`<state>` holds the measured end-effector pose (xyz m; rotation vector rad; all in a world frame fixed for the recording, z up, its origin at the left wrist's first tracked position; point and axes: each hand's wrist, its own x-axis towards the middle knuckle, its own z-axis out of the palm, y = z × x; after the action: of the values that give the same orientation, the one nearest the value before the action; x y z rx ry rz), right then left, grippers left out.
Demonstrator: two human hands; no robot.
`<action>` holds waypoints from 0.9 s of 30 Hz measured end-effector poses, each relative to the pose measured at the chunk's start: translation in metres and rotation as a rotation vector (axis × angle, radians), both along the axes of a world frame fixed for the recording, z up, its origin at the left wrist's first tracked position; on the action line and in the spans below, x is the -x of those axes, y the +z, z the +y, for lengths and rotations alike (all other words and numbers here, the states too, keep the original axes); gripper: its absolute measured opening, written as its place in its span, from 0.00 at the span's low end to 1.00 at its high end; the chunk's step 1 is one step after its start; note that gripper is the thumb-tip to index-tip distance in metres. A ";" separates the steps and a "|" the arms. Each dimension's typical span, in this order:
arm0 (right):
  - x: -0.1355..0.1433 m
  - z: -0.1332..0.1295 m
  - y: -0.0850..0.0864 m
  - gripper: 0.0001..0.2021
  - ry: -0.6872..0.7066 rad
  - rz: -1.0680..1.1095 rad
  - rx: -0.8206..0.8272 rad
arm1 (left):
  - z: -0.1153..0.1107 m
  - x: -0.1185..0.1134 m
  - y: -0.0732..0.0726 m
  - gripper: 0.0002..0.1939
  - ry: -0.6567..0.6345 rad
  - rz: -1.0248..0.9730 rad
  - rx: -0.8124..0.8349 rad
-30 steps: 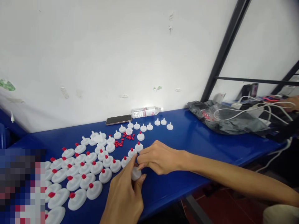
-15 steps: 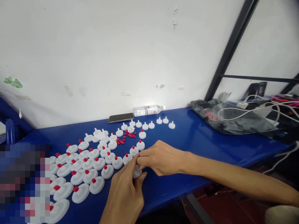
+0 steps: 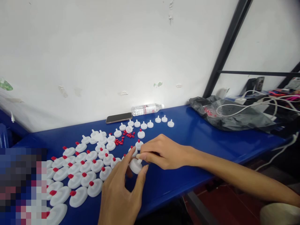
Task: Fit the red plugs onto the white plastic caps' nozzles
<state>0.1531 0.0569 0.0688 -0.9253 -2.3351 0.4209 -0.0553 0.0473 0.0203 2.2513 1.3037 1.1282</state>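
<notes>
Between my hands is a white plastic nozzle cap (image 3: 136, 166), a round base with a thin spout. My right hand (image 3: 161, 153) pinches it at the spout; whether a red tip is under those fingers is hidden. My left hand (image 3: 122, 184) is spread around the base, thumb and forefinger apart on either side. Just behind stands a white cap with a red tip (image 3: 139, 144), and another is partly covered by my left fingers. Many red-tipped caps (image 3: 95, 188) stand in rows on the left. Small loose red tips (image 3: 119, 141) lie among bare white caps (image 3: 117, 133).
The blue table (image 3: 178, 175) runs along a white wall. At the back lie a phone (image 3: 119, 118) and a clear plastic bottle (image 3: 147, 109). On the right are a black plastic bag (image 3: 225, 122) and white cables (image 3: 248, 109). A black metal post (image 3: 222, 53) rises behind.
My left fingers have spread from around the white cap, leaving more of it visible. My right hand still pinches its spout. The whole view has shifted slightly.
</notes>
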 end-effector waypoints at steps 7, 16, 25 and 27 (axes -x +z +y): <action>0.006 0.000 -0.001 0.23 -0.108 0.103 0.143 | 0.000 -0.001 0.004 0.21 -0.008 0.067 0.042; 0.005 -0.002 -0.004 0.27 -0.097 0.112 0.241 | 0.001 -0.002 0.005 0.22 -0.053 0.096 0.121; 0.001 0.002 -0.005 0.21 0.006 0.072 0.121 | -0.006 -0.006 0.017 0.29 -0.133 -0.091 0.370; -0.001 0.004 -0.002 0.20 0.012 0.075 0.083 | -0.008 -0.006 0.019 0.30 -0.139 -0.150 0.406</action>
<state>0.1542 0.0605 0.0665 -0.9191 -2.2702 0.5523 -0.0489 0.0397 0.0389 1.8910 1.1723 0.8724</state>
